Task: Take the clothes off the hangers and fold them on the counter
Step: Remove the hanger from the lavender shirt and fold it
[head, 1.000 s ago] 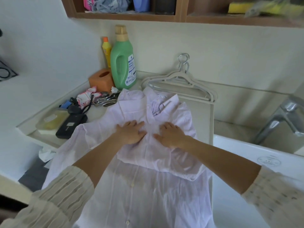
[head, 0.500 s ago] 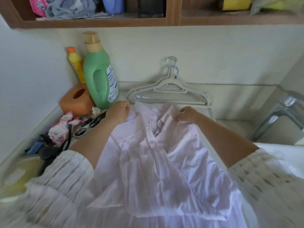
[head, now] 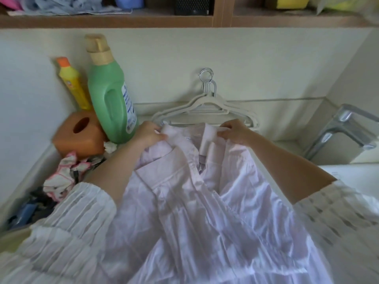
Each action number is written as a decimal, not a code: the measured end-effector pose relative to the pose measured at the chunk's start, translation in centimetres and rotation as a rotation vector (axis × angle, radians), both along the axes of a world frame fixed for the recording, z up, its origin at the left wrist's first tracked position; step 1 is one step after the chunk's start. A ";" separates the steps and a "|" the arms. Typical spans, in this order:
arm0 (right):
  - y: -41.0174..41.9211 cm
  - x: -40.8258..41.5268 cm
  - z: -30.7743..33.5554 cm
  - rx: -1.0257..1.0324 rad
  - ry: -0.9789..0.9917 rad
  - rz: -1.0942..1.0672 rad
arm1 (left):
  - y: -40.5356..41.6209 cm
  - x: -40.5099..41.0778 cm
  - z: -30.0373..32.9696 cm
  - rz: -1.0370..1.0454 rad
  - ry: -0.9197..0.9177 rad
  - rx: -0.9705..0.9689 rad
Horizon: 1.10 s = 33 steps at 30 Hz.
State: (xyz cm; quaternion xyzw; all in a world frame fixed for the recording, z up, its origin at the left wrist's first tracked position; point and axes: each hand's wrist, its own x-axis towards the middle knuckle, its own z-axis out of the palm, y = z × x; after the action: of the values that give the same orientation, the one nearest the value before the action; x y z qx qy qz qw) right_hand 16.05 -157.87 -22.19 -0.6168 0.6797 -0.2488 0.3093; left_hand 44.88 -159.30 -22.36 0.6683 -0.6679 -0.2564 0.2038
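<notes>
Fold step, judging by the lay: shirt is off the hangers & spread on the counter, centre to bottom of frame, collar end at mid-frame just below them. Left hand pinches the collar's left edge, right hand pinches its right edge, both w/ fingers curled on cloth. Next move prob. needs both top corners brought down evenly toward the hem, so the 2 sides stay aligned.

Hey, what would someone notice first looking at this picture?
The pale pink shirt spread over the counter, both hands pinching its collar end: left hand, right hand. Behind it, empty hangers lean on the wall, with a big green bottle to the left.
</notes>
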 end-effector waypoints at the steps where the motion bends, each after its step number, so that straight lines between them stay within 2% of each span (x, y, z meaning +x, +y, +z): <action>1: 0.2 0.2 0.5 -0.039 0.010 -0.004 | 0.2 0.0 0.5 -0.003 -0.024 -0.010; 7: 4.7 0.5 4.8 -0.299 0.079 -0.030 | 4.6 0.8 4.8 -0.036 -0.128 -0.071; 12: 11.4 -0.8 6.6 -0.495 -0.010 -0.042 | 12.5 0.8 6.6 -0.025 -0.016 -0.456; 14: 14.8 -1.3 6.6 -0.550 -0.043 0.017 | 16.3 0.9 6.3 -0.021 -0.070 -0.597; 17: 19.8 -2.3 4.9 -0.609 -0.034 0.168 | 21.6 2.0 4.8 -0.069 -0.198 -0.691; 23: 26.4 -3.1 -2.7 -0.627 0.057 0.344 | 29.8 2.3 -1.3 -0.134 -0.276 -0.509; 25: 28.0 -3.2 -4.7 -0.611 0.073 0.386 | 31.8 2.0 -2.9 -0.119 -0.316 -0.391; 30: 29.4 -4.3 -6.5 -0.549 0.172 0.470 | 33.8 2.3 -4.8 -0.177 -0.345 -0.211; 33: 29.0 -4.5 -5.6 -0.368 0.112 0.512 | 33.7 3.2 -4.5 -0.221 -0.574 -0.030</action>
State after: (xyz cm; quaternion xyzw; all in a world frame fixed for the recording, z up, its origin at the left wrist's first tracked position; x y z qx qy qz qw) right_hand 11.58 -128.88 -27.81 -0.8262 0.4619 -0.2473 0.2072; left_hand 48.09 -125.58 -26.84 0.6336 -0.7706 -0.0681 -0.0125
